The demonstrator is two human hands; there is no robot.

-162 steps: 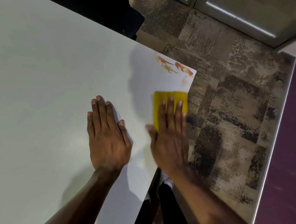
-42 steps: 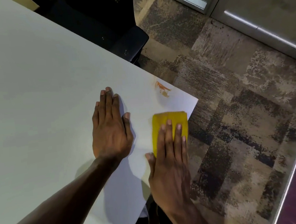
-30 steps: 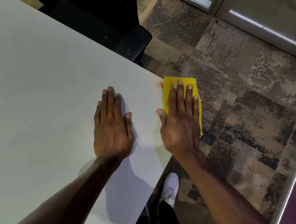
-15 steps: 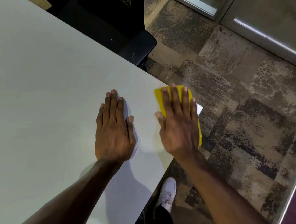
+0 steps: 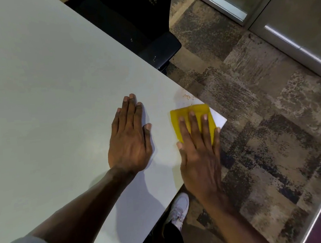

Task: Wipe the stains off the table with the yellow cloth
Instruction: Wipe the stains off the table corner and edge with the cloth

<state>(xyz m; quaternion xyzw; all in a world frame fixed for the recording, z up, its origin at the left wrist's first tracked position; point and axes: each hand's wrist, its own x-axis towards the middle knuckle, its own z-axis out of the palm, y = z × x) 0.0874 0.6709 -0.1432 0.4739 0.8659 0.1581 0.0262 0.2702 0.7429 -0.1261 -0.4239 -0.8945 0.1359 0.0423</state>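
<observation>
A folded yellow cloth [image 5: 184, 112] lies flat near the right corner of the white table [image 5: 44, 94]. My right hand [image 5: 199, 151] presses flat on the cloth with fingers stretched out, covering its near half. A faint brownish stain [image 5: 185, 97] remains on the table just beyond the cloth, by the far edge. My left hand [image 5: 130, 139] rests palm down on the bare table to the left of the cloth, holding nothing.
A black office chair [image 5: 141, 24] stands against the table's far edge. Patterned carpet [image 5: 265, 130] lies right of the table corner [image 5: 224, 121]. My white shoe [image 5: 179, 206] shows below the near edge. A glass partition with a metal frame [image 5: 264, 21] runs along the upper right.
My right hand pushed the cloth forward over the stains, then drew it back toward me. The bright orange marks are now only a faint smear. My left hand stayed put.
</observation>
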